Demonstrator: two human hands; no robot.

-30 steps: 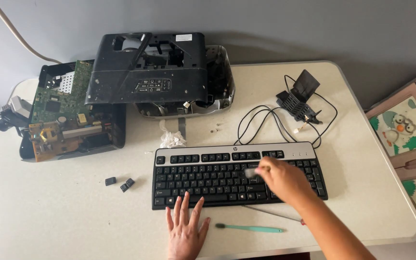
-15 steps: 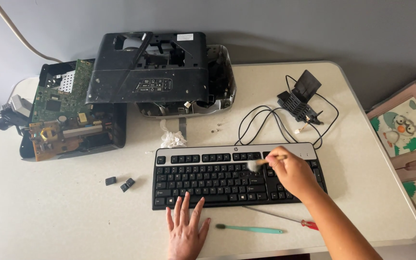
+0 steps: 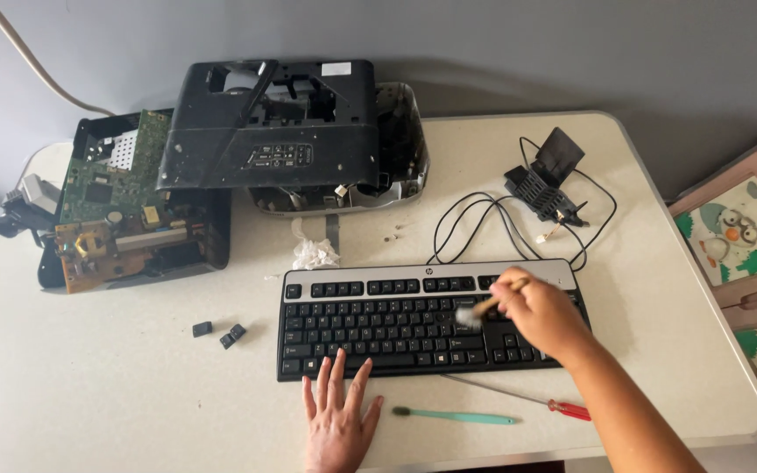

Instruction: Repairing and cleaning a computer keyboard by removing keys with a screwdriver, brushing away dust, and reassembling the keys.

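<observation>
Black keyboard (image 3: 413,320) lies mid-table, head view. Right hand (image 3: 541,314) closed around a small brush (image 3: 477,310), bristles on the keys. Left hand (image 3: 337,419) flat, fingers spread, empty, steadying the front edge. Step looks like dusting keys; next row likely needs short strokes leftward. Teal toothbrush (image 3: 454,415) lies nearby.

Right hand (image 3: 543,314) – apparently brush (image 3: 482,308) – over keyboard (image 3: 378,324).
</observation>
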